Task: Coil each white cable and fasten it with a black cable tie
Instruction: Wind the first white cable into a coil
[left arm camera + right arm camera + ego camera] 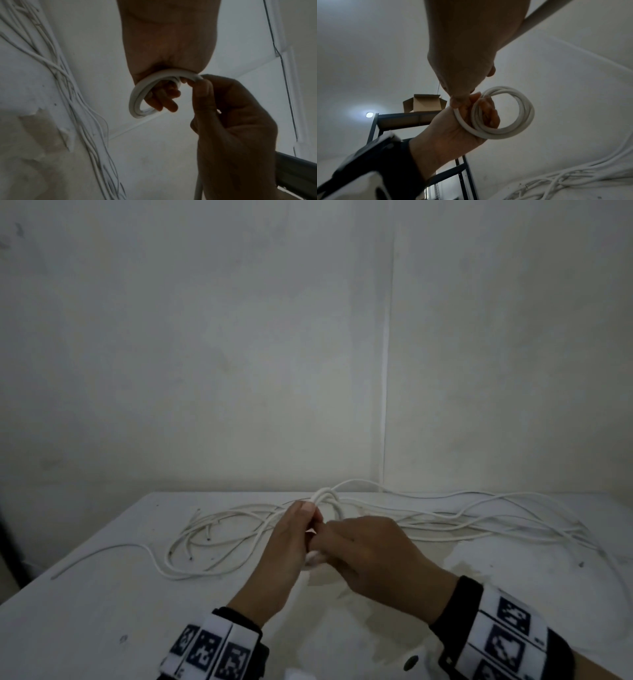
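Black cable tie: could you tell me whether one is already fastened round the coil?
No, the coil in the left hand shows only bare white loops.

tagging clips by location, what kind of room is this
Probably a storeroom or bare workroom. A dark metal shelf rack holds an open cardboard box, the walls are plain white, and loose white cables sprawl over a scuffed white table.
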### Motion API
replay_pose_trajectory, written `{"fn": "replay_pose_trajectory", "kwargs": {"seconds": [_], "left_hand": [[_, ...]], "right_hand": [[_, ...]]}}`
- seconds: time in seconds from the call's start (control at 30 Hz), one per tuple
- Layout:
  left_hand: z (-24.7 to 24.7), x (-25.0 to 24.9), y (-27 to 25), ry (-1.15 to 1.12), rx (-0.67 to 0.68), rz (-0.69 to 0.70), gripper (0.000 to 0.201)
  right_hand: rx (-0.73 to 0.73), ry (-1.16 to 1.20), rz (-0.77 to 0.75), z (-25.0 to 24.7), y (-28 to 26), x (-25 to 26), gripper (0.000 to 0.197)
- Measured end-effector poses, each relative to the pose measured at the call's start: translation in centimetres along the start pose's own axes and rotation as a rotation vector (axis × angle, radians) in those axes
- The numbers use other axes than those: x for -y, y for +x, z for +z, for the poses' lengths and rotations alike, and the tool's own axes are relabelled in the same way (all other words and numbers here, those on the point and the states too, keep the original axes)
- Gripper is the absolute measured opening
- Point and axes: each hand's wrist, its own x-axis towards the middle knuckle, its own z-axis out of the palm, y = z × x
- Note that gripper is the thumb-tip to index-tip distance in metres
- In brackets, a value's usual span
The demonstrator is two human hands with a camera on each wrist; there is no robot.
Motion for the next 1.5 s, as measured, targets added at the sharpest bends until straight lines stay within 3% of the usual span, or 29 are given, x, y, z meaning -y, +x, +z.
{"fn": "replay_pose_trajectory", "kwargs": {"seconds": [0.13, 0.43, 0.53, 0.97, 1.13, 1.33, 1.5], "left_hand": [[0.9, -0.3, -0.4, 0.01, 0.102, -0.084, 0.035], [1.1, -0.8, -0.6, -0.112, 0.229, -0.236, 0.043], [1.2, -1.2, -0.7, -0.097, 0.243, -0.248, 0.034], [0.8, -1.9, -0.2, -0.373, 0.052, -0.202, 0.037], [0.6, -2.0, 0.0, -0.452, 0.009, -0.169, 0.037], [0.9, -0.5, -0.5, -0.336, 0.032, -0.12, 0.036], [-0.9, 0.8, -0.2, -0.22, 0.197, -0.176, 0.035]], "right_hand": [[-0.063, 0.137, 0.214, -0.9, -0.2, -1.2, 0.009], [-0.052, 0.274, 0.34, -1.3, -1.0, -4.0, 0.03], [-0.052, 0.334, 0.371, -1.1, -1.1, -4.0, 0.032], [0.013, 0.656, 0.747, -1.3, -0.6, -2.2, 0.03], [-0.036, 0.951, 0.857, -1.2, -0.4, -0.6, 0.031], [-0.057, 0.751, 0.837, -0.5, -0.7, -1.0, 0.029], [0.063, 0.568, 0.778, -1.3, -1.0, -1.8, 0.028]]}}
